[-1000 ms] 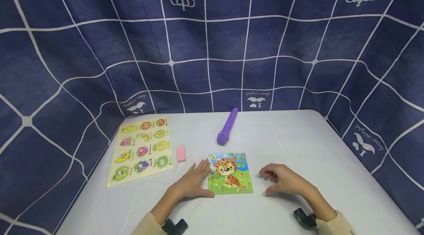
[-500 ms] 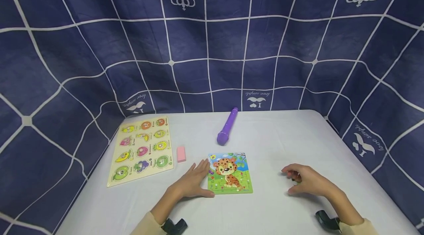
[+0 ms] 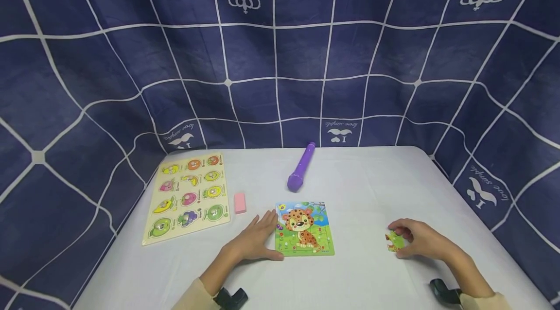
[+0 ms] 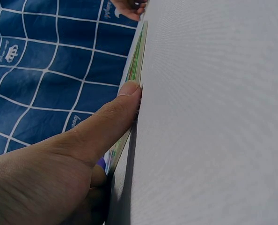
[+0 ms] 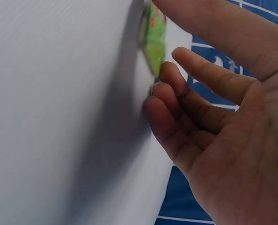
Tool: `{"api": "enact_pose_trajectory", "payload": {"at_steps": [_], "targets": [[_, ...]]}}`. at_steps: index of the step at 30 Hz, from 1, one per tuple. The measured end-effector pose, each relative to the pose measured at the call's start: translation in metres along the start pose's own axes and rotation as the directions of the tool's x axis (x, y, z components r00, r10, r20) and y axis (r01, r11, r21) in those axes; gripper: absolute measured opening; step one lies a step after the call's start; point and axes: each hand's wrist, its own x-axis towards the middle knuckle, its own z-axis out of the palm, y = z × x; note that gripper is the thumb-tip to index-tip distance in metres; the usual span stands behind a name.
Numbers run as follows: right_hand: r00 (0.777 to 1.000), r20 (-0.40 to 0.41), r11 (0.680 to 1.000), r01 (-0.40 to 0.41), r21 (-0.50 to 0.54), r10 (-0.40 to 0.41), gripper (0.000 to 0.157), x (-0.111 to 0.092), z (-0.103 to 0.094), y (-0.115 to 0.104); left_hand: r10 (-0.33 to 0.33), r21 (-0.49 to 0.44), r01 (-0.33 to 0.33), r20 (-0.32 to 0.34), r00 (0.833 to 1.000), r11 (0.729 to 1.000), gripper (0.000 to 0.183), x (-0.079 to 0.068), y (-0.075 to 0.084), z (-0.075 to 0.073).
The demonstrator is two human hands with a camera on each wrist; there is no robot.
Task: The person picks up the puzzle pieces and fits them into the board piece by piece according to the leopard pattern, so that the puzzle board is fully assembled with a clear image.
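A square jigsaw puzzle (image 3: pixel 302 232) with a spotted leopard cub lies at the middle of the white table. Along its left edge rests my left hand (image 3: pixel 253 242), fingers extended and thumb at the near left corner. In the left wrist view that thumb touches the puzzle's edge. My right hand (image 3: pixel 422 239) is well to the right of the puzzle, low over the table. Between its thumb and fingers it holds a small green puzzle piece (image 3: pixel 394 241) with red marks. The right wrist view shows the piece (image 5: pixel 155 42) edge-on, partly cut off at the top.
A pink block (image 3: pixel 239 203) lies left of the puzzle. Farther left is a wooden fruit peg board (image 3: pixel 148 234). A purple toy microphone (image 3: pixel 302 166) lies behind the puzzle. A dark blue curtain (image 3: pixel 297 52) with white lines hangs around the table.
My right hand has moved right, away from the leopard puzzle. The green piece, hidden at first, now shows plainly at its fingertips. My left hand has stayed in place.
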Motion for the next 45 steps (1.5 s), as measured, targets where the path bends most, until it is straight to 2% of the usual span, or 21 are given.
{"api": "enact_pose_trajectory", "payload": {"at_steps": [7, 23, 28, 32, 35, 45], "targets": [[0.998, 0.001, 0.998, -0.059, 0.014, 0.059, 0.062, 0.002, 0.0011, 0.0045, 0.0, 0.009, 0.0, 0.003, 1.0, 1.0, 0.116, -0.0009, 0.0002, 0.0002], [0.999, -0.001, 0.998, -0.053, 0.023, 0.053, 0.054, 0.0022, 0.0, 0.0031, 0.005, 0.003, -0.005, 0.003, 1.0, 1.0, 0.116, -0.0023, 0.0019, -0.0017], [1.0, -0.002, 1.0, -0.012, 0.025, 0.012, 0.054, 0.0015, -0.0005, 0.005, 0.005, -0.007, -0.005, 0.004, 1.0, 1.0, 0.115, -0.0018, 0.0015, -0.0017], [1.0, 0.009, 0.997, 0.028, 0.075, -0.029, 0.056, 0.0013, -0.0018, 0.0052, 0.002, -0.004, -0.002, 0.007, 1.0, 1.0, 0.115, -0.0007, 0.0003, -0.0007], [0.999, 0.016, 0.993, 0.028, 0.112, -0.03, 0.057, 0.0018, -0.0021, 0.0047, -0.001, -0.002, 0.001, 0.007, 1.0, 1.0, 0.115, -0.0007, -0.0001, -0.0001], [0.998, -0.008, 0.994, 0.068, 0.082, -0.067, 0.056, 0.0025, 0.0006, 0.0015, -0.002, -0.035, 0.003, 0.012, 1.0, 0.999, 0.113, -0.0001, 0.0012, -0.0025]]}}
